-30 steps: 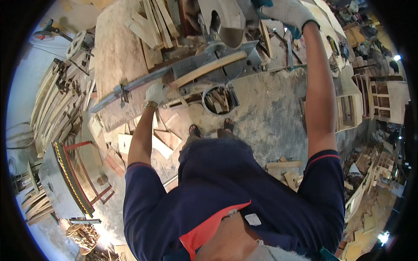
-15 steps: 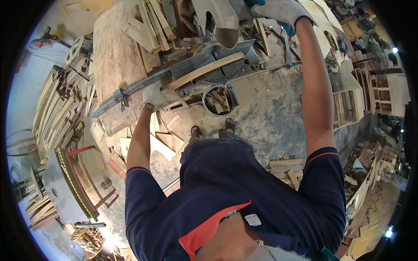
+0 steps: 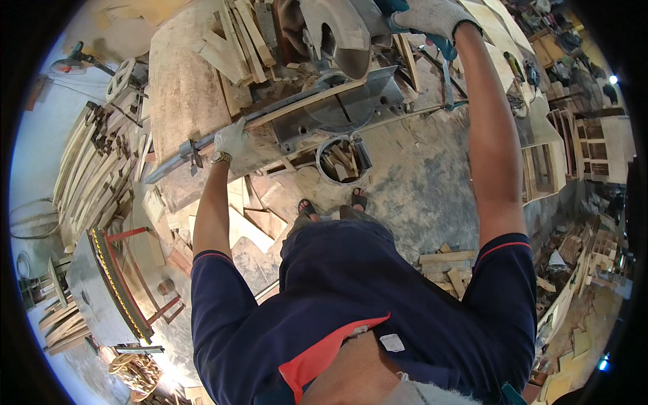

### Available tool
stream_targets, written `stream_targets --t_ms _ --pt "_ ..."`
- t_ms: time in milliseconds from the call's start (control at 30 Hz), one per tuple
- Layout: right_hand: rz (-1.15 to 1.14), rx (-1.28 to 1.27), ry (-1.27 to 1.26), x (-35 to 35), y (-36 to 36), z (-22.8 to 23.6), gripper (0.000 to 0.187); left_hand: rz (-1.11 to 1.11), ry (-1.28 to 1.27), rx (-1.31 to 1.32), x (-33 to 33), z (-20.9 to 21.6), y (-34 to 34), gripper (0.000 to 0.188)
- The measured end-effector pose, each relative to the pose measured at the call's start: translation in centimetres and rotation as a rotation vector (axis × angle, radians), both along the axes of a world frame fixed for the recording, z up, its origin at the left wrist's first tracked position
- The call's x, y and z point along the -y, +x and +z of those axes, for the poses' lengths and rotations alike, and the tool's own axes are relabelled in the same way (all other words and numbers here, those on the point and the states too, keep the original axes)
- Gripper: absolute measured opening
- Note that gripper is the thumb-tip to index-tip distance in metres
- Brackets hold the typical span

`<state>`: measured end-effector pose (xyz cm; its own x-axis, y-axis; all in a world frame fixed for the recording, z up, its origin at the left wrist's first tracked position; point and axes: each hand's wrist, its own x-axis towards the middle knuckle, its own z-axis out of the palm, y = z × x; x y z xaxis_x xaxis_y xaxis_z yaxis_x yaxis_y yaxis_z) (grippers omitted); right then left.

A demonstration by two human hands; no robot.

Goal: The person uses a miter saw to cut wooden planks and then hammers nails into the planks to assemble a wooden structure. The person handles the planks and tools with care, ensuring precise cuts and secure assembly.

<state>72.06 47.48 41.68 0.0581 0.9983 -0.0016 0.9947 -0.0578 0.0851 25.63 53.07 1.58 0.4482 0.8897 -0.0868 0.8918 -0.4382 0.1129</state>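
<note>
A thin pale wood strip [image 3: 307, 104] lies along the fence [image 3: 273, 108] of a mitre saw [image 3: 344, 37], across its slotted round metal table [image 3: 337, 113]. My left hand [image 3: 231, 138], in a pale work glove, is closed around the strip's left end, close to the fence. At the upper right my right hand [image 3: 432, 18], gloved too, grips the saw's teal handle. The grey blade guard hangs above and behind the strip, apart from it; the blade itself is hidden by the guard.
Several wood offcuts [image 3: 246, 40] are piled behind the fence on the bench board [image 3: 182, 74]. Below the saw a round bucket [image 3: 322, 162] holds scraps, near my feet. Wood pieces [image 3: 250, 229] litter the floor at left. A steel clamp stop [image 3: 194, 154] sits on the fence's left end.
My left hand has pushed the wood strip back, so it now lies along the fence rather than slanting over the saw table. My right hand stays on the saw handle.
</note>
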Motion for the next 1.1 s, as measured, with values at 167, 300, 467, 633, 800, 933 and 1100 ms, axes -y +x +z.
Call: stream_targets --t_ms 167,300,467,633,800,933,1100 --pt "0.003 -0.039 -0.053 -0.5 -0.3 0.5 0.057 0.031 -0.055 -0.04 -0.4 0.5 -2.1 0.039" --pt "0.036 -0.069 -0.034 -1.0 2.6 -1.1 0.051 -0.028 0.0 -0.027 -0.3 0.4 -2.3 0.041" --pt "0.24 -0.063 0.176 -2.8 4.1 -4.0 0.061 0.006 -0.023 -0.071 -0.2 0.3 -2.1 0.05" --pt "-0.035 -0.345 -0.095 -1.5 3.0 -2.6 0.049 0.013 0.007 0.036 -0.1 0.0 -2.5 0.034" --pt "-0.04 -0.411 -0.025 -0.3 2.6 -2.8 0.048 0.036 -0.029 0.006 0.0 0.4 -2.3 0.035" --pt "-0.085 -0.721 -0.096 1.9 3.5 -4.9 0.044 0.026 -0.076 0.016 -0.2 0.8 -2.1 0.037" --pt "-0.218 -0.735 -0.089 6.7 2.7 -8.3 0.048 0.037 -0.062 -0.037 -0.4 0.8 -2.2 0.039"
